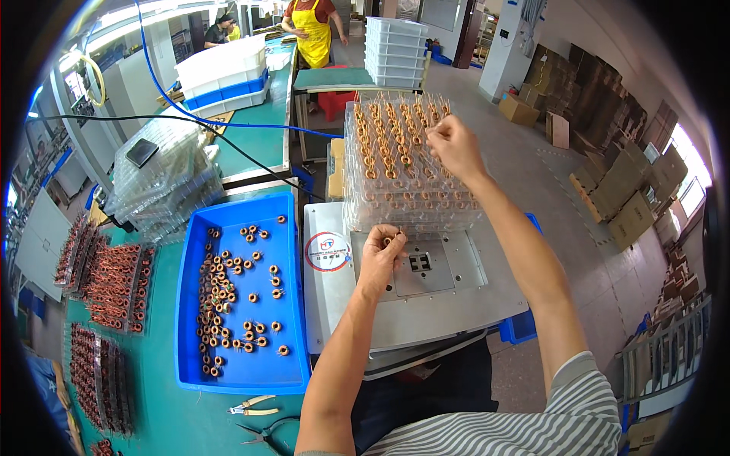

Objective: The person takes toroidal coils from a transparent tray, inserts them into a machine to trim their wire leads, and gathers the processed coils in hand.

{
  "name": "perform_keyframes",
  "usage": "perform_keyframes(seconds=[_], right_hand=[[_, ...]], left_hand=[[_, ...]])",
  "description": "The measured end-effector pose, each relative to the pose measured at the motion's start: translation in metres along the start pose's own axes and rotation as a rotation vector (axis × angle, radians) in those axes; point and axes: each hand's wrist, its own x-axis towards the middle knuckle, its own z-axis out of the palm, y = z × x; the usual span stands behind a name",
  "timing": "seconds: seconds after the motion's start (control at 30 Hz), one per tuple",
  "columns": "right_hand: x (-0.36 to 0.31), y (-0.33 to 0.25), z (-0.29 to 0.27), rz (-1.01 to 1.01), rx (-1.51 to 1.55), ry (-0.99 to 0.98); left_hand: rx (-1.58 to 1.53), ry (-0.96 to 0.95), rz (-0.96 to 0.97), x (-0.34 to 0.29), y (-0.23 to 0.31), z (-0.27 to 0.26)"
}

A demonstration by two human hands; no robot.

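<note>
My left hand (pixel 380 254) is closed, its thumb and fingers round a small copper-wound ring coil (pixel 388 241), just above the metal plate of a machine (pixel 327 300). Farther away, my right hand (pixel 456 148) pinches at the right side of a stack of clear plastic trays (pixel 353 190). What its fingertips hold, if anything, is too small to make out. Rows of orange ring coils (pixel 390 133) with upright wire ends fill the upper tray's far part. A blue bin (pixel 285 372) left of the machine holds many loose coils (pixel 220 292).
Yellow-handled cutters (pixel 255 406) and black-handled pliers (pixel 265 435) lie on the green table (pixel 163 372). Trays of reddish coils (pixel 118 289) stand at the left. A blue hose (pixel 156 80) and black cable (pixel 236 140) cross behind. A person in a yellow apron (pixel 312 34) stands at the back.
</note>
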Motion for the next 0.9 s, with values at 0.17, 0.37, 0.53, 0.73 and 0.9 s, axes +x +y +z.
perform_keyframes(seconds=[0.17,0.37,0.53,0.73,0.9], right_hand=[[-0.067,-0.02,-0.044,-0.027,0.087,-0.328],[-0.128,0.002,-0.06,-0.07,-0.18,-0.58],[-0.142,0.025,-0.048,0.001,-0.207,-0.614],[-0.144,0.048,-0.037,-0.22,-0.302,-0.722],[-0.145,0.055,-0.026,-0.28,-0.328,-0.778]], left_hand=[[0.025,0.048,0.056,-0.002,0.002,0.003],[0.147,0.063,0.083,0.0,-0.002,0.001],[0.128,0.057,0.084,0.001,-0.006,-0.001],[0.142,0.05,0.058,0.002,-0.006,0.004],[0.173,0.068,0.055,0.002,-0.005,0.003]])
